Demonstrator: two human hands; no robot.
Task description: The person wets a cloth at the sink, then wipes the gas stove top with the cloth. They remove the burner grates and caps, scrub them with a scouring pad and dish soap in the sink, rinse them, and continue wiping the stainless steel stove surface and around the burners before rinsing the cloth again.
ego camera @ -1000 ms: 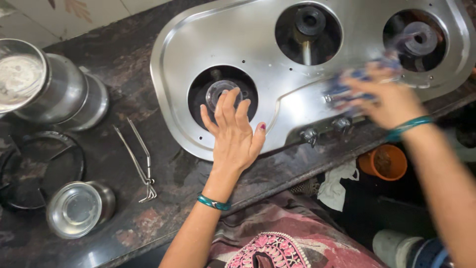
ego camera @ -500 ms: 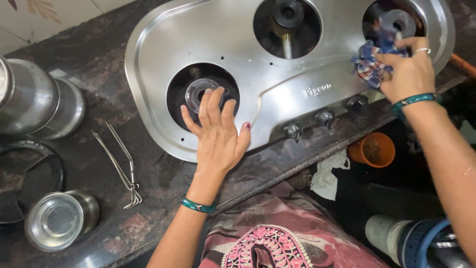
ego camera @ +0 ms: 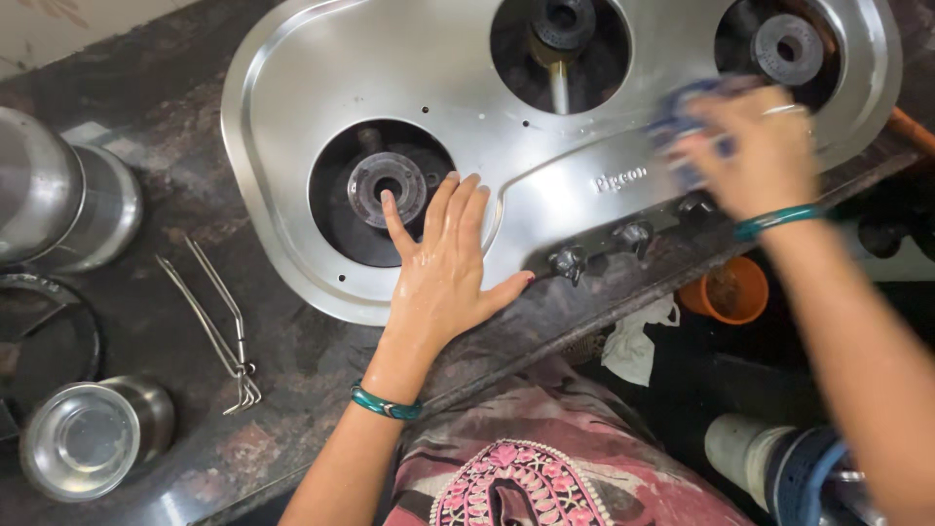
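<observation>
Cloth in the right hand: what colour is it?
Blue, though motion-blurred: the cloth under the right hand, head view.

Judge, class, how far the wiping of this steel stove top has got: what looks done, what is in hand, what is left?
Done: the pan supports are off, and the stove top shines around the left burner. In hand: the left hand lies flat, steadying the top, while the right hand, blurred, rubs a blue cloth near the right burner. Left: probably the knobs; their cleanliness cannot be told.

One stove (ego camera: 390,68) with three burners (ego camera: 387,185) and three knobs (ego camera: 568,261); two hands (ego camera: 443,268); one cloth (ego camera: 682,122); one pair of tongs (ego camera: 219,326); three steel pots (ego camera: 88,438).
</observation>
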